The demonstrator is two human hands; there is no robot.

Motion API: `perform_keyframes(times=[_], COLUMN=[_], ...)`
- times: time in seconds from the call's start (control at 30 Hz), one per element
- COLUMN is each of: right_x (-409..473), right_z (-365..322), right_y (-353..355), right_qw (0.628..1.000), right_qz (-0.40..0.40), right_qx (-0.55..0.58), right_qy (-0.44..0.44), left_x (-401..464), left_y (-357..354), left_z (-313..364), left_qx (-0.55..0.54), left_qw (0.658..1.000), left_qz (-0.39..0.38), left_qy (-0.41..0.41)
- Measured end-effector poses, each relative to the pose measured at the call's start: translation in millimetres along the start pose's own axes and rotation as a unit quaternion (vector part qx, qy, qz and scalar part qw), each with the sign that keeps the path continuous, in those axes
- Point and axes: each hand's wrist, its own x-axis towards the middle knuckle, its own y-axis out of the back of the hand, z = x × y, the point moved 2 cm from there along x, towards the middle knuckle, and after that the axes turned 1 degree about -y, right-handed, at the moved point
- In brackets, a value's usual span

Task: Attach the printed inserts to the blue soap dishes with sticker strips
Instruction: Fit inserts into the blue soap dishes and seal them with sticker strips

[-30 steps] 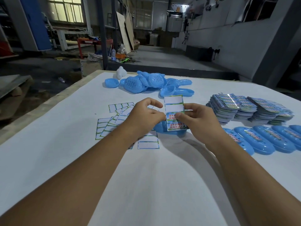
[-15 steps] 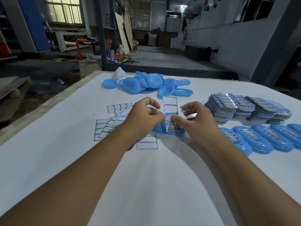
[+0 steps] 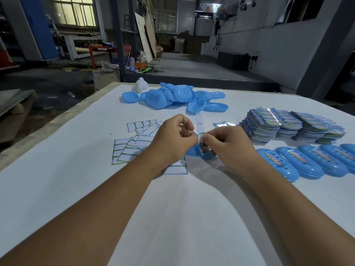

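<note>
A narrow sticker strip stands almost edge-on between my hands. My left hand pinches it from the left and my right hand pinches it from the right. Under them lies a blue soap dish with a printed insert on it, mostly hidden by my fingers. Loose sticker strips are scattered left of my left hand. Stacks of printed inserts stand at the right. A row of finished blue dishes with inserts lies at the right edge.
A heap of bare blue soap dishes lies at the far side of the white table, with a small white object beside it. One loose insert lies near the stacks. The table's left edge drops to the workshop floor.
The sticker strip has turned from facing me to nearly edge-on. Both hands have drawn closer together over the dish, and my right fingers have closed onto the strip.
</note>
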Motion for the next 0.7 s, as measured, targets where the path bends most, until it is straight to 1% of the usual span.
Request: perform_keyframes(times=[0.13, 0.33, 0.57, 0.7], right_x=[1.7, 2.6, 8.7, 9.5], right_z=[2.2, 3.6, 17.4, 19.9], right_y=[2.6, 3.1, 14.1, 15.4], right_qw=[0.999, 0.999, 0.994, 0.989], right_qz=[0.031, 0.028, 0.048, 0.059], right_qx=[0.008, 0.032, -0.04, -0.089], right_qy=[-0.018, -0.035, -0.095, -0.099], left_x=[0.4, -0.1, 2.9, 3.2], left_y=[0.2, 3.6, 11.9, 17.3], left_z=[-2.4, -2.5, -5.2, -4.9], left_qx=[0.015, 0.023, 0.045, 0.073], left_qw=[1.0, 0.998, 0.995, 0.991], left_qz=[0.021, 0.044, 0.073, 0.097], left_qy=[-0.006, 0.024, 0.049, 0.063])
